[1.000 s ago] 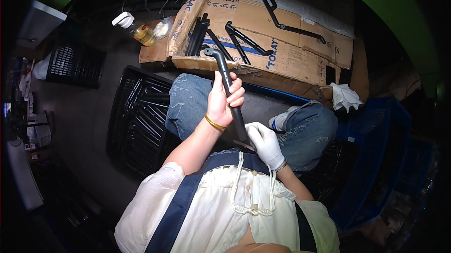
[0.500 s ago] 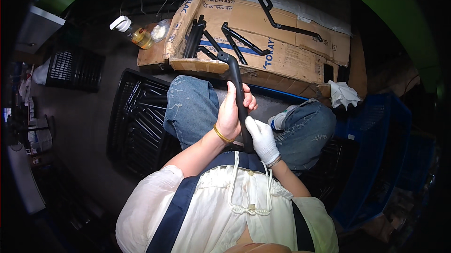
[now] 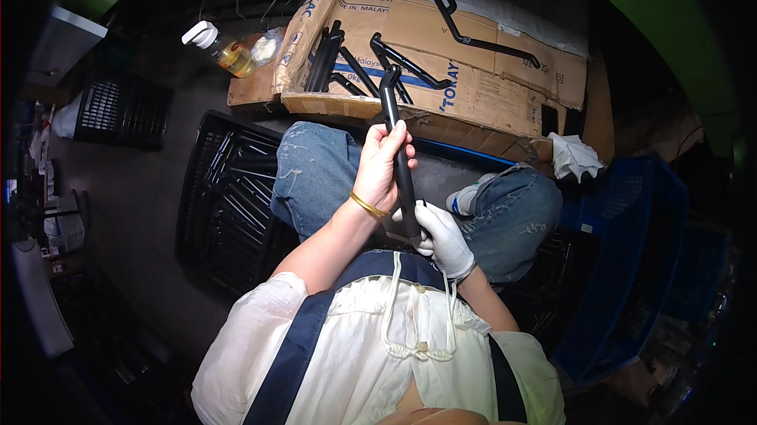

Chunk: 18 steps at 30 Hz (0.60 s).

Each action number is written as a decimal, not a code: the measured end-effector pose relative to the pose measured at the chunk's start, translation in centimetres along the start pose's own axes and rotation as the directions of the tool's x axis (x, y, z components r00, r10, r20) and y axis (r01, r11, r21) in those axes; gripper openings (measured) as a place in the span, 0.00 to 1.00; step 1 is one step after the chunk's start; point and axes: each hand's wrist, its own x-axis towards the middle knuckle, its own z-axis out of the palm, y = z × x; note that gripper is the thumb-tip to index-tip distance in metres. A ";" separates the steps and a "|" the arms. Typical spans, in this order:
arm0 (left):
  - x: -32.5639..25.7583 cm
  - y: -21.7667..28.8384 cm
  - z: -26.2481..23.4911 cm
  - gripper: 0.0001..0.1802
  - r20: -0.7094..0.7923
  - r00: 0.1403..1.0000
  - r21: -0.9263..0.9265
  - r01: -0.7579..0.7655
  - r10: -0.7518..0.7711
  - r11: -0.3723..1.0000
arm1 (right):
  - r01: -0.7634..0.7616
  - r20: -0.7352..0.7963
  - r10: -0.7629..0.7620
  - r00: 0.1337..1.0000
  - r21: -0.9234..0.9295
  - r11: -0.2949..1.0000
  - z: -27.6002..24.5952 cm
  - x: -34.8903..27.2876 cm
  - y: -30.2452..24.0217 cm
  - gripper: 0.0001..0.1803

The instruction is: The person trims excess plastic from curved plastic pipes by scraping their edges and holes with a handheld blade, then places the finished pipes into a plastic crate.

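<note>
Black crate (image 3: 185,212), beside the left knee: many dark bars (image 3: 246,224), loosely stacked; unchanged from the earlier frames.

Bottle (image 3: 229,50), white lid, yellowish liquid; clear bag (image 3: 266,48) just beside.

Carton (image 3: 497,125), cut open, ahead of the knees: several black bars (image 3: 323,58) at its left, one long bent bar (image 3: 505,50) towards its right.

Left hand (image 3: 382,158), bare (gold bangle (image 3: 368,205) at the wrist): higher up the bar than half a second ago, its thumb now laid across instead of pointing up alongside. Forearm reaches forward from lower left; fingers wrap the bar in a firm hold.

Bar (image 3: 404,188), black, bent at the top: between the knees, upper end against the view of the carton's front edge, lower end near the waist. Since the previous frame, its bent tip is turned and raised.

Right hand (image 3: 443,240), white-gloved: slightly lower than before, fingers curled at the bar's lower end; whether they clasp it cannot be told.

White cloth or paper (image 3: 574,157), crumpled, at the carton's right corner.

Blue crate (image 3: 611,204), far right.
</note>
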 end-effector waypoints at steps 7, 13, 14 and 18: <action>-0.3 0.1 0.1 0.10 0.000 1.000 -0.029 -0.019 0.019 0.999 | 0.021 0.008 -0.020 1.000 -0.185 0.983 0.5 0.1 -0.3 0.12; 0.0 0.0 -0.2 0.12 -0.044 0.995 0.053 -0.082 0.085 0.995 | 0.282 0.095 -0.266 0.959 -0.359 0.890 0.3 0.6 1.5 0.15; 0.0 0.0 -0.2 0.12 -0.053 0.994 0.059 -0.089 0.092 0.994 | 0.365 0.089 -0.360 0.929 -0.389 0.846 0.3 0.7 1.7 0.14; -0.3 -0.1 0.0 0.16 -0.070 0.991 0.076 -0.106 0.111 0.991 | 0.093 -0.097 -0.118 0.988 -0.225 0.970 0.5 0.5 0.6 0.09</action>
